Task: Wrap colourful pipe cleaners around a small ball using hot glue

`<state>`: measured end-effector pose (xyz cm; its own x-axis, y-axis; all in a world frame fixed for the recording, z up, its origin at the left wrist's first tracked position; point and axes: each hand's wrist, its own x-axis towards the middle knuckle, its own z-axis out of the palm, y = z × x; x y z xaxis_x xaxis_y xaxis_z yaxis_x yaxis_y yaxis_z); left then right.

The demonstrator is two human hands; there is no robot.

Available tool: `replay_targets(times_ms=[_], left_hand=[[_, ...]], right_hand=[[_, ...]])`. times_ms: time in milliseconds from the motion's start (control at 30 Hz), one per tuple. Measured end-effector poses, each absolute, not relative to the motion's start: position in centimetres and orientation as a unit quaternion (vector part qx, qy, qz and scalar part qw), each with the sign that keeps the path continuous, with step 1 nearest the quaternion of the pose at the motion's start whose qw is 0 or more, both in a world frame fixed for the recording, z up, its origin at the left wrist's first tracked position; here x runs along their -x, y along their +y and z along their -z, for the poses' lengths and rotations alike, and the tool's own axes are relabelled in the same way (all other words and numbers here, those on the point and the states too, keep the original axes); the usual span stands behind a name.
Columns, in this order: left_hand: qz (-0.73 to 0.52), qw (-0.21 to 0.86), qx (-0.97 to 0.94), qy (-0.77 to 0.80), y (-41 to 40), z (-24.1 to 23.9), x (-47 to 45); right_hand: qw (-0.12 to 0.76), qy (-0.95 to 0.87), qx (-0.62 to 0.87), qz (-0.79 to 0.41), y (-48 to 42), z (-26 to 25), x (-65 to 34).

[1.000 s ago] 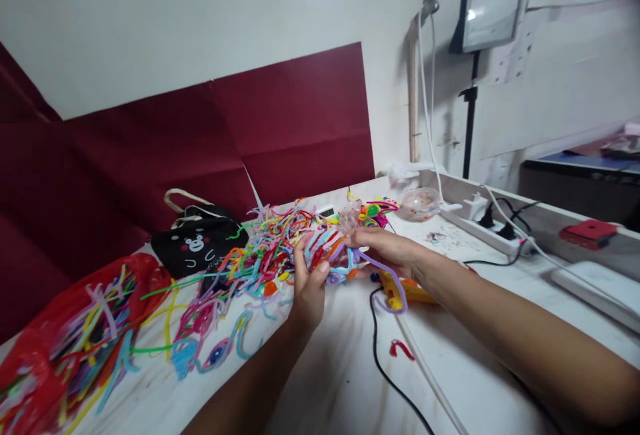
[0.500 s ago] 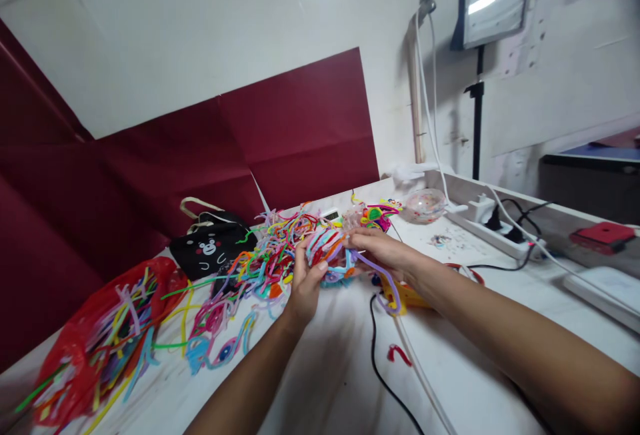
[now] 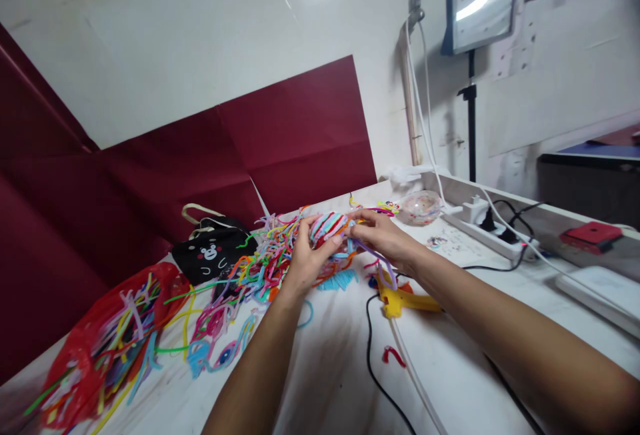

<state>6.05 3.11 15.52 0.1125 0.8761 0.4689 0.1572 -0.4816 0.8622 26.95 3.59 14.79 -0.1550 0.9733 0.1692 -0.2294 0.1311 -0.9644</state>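
Multicoloured striped fuzzy pipe-cleaner piece point(image 3: 329, 224) held over white marbled table point(image 3: 335, 375). Left hand point(image 3: 306, 260) clasps its left side, right hand point(image 3: 383, 235) pinches its right, apparently for steadiness; whether purple fuzzy strand point(image 3: 382, 260) is pinched too, cannot tell. Yellow plastic glue gun point(image 3: 393, 303) lies near, seemingly within reach.

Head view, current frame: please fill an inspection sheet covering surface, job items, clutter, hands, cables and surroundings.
Surface: white table, faintly streaked.
Job's things: striped pipe-cleaner piece; purple pipe cleaner hanging at its right.
Clutter: pile of pipe cleaners, red plastic bag holding more, black bag with animal face, clear bowl, red scrap, yellow glue gun.
Hands: left hand grips the piece's left side; right hand holds its right.
Cables: black cable crosses the table; white power strip has plugs inserted.
Surroundings: maroon sheet against white wall; lamp on black stand.
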Motion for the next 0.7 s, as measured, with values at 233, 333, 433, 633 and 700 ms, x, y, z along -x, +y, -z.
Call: replay_targets(times_ms=[233,333,433,633,700], left_hand=[[-0.533,0.295,-0.683,0.403,3.69,-15.98,-6.72],[-0.528,0.276,-0.688,0.414,3.84,-15.99,-6.52],[-0.524,0.264,-0.69,0.424,3.74,-16.1,-6.44],[-0.519,0.259,-0.689,0.435,3.53,-15.99,-6.82],[-0.526,0.262,-0.687,0.428,3.6,-15.81,-6.88]], right_hand=[[0.554,-0.533,0.376,-0.517,2.81,-15.9,-27.17],[0.555,-0.548,0.387,-0.492,2.7,-15.72,-27.12],[0.549,-0.551,0.384,-0.496,2.66,-15.49,-27.07],[0.546,-0.547,0.379,-0.509,2.67,-15.21,-27.05],[0.545,-0.549,0.385,-0.504,2.73,-15.07,-27.04]])
